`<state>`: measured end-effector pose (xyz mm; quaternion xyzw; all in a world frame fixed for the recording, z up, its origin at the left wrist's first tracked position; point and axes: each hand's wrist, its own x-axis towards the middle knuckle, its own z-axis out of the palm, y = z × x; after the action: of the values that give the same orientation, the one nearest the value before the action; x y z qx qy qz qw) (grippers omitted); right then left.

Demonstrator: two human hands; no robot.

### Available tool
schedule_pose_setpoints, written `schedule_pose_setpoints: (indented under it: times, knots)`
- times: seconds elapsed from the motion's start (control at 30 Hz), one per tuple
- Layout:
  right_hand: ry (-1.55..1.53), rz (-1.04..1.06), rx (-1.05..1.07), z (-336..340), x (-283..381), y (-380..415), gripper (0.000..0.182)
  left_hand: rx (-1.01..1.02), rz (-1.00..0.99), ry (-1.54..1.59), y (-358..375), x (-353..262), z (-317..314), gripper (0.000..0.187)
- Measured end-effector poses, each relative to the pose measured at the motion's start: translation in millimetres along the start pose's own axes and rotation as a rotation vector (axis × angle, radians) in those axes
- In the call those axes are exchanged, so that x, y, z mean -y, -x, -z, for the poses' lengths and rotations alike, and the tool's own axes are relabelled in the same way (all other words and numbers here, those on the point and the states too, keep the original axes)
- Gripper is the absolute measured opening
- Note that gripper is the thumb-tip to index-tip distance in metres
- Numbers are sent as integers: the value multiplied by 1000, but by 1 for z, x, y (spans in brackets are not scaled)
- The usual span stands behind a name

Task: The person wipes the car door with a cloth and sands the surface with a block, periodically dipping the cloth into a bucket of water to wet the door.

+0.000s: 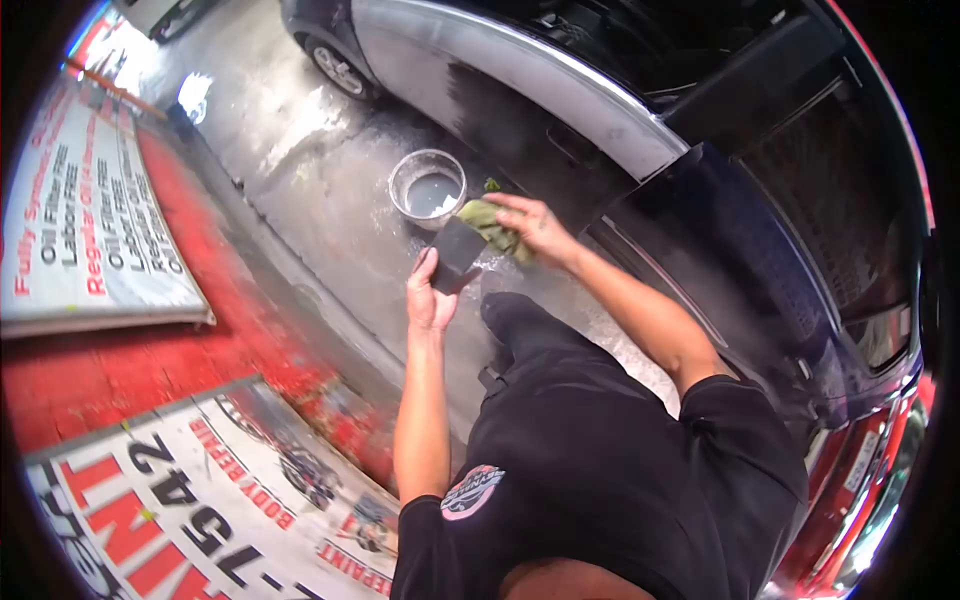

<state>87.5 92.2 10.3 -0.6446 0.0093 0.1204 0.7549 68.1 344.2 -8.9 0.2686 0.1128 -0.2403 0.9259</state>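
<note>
My left hand [432, 295] is closed on a dark grey rectangular sheet of sandpaper [459, 256], gripping its lower left edge. Against the sheet's upper right side lies a crumpled yellow-green cloth [492, 226]. My right hand [537, 228] pinches that cloth from the right, fingers pointing left. Just beyond both hands, a round bucket [398, 196] of greyish water stands on the wet floor. A small green scrap [492, 185] shows beside the bucket.
A car with a grey, sanded-looking side panel [470, 75] and a dark open door [740, 230] stands to the right. On the left, a red wall [270, 320] carries an oil-service banner [110, 220] and a paint-shop sign [220, 490]. A red vehicle [850, 490] is at lower right.
</note>
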Motion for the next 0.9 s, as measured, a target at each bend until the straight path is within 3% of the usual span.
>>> schedule_pose_setpoints:
  times: [0.03, 0.1, 0.17, 0.2, 0.23, 0.3, 0.33, 0.47, 0.63, 0.7, 0.77, 0.9]
  knots:
    - [-94, -38, 18, -13, -9, -11, 44, 12, 16, -21, -14, -4, -3, 39]
    - [-146, 155, 45, -38, -31, -38, 47, 93, 63, -32, -41, -16, -1, 41]
    - [-469, -139, 127, -61, -14, -56, 59, 39, 69, -92, -54, -40, 5, 42]
    - [-484, -92, 197, -71, -9, -67, 67, -13, 67, -114, -64, -55, 12, 43]
    - [-501, -177, 238, -76, 2, -76, 62, -72, 68, -135, -68, -71, 16, 44]
    - [-249, -76, 326, -85, 10, -103, 56, -102, 86, -171, -73, -105, 20, 46]
    - [-81, -133, 339, -83, 19, -119, 49, -82, 78, -188, -77, -122, 20, 46]
    - [-106, -180, 380, -93, 39, -159, 36, -83, 73, -242, -102, -161, 30, 46]
    - [-238, -259, 221, -83, 57, -206, 57, -97, -18, -388, -154, -186, 4, 38]
    - [-273, -283, 128, -74, 62, -214, 55, -65, -14, -468, -178, -193, -11, 33]
    - [-576, -230, 60, -68, 48, -230, 48, -9, 9, -625, -204, -201, -30, 33]
    - [-634, 10, -226, -61, 31, -266, 34, 178, 81, -941, -266, -216, -60, 49]
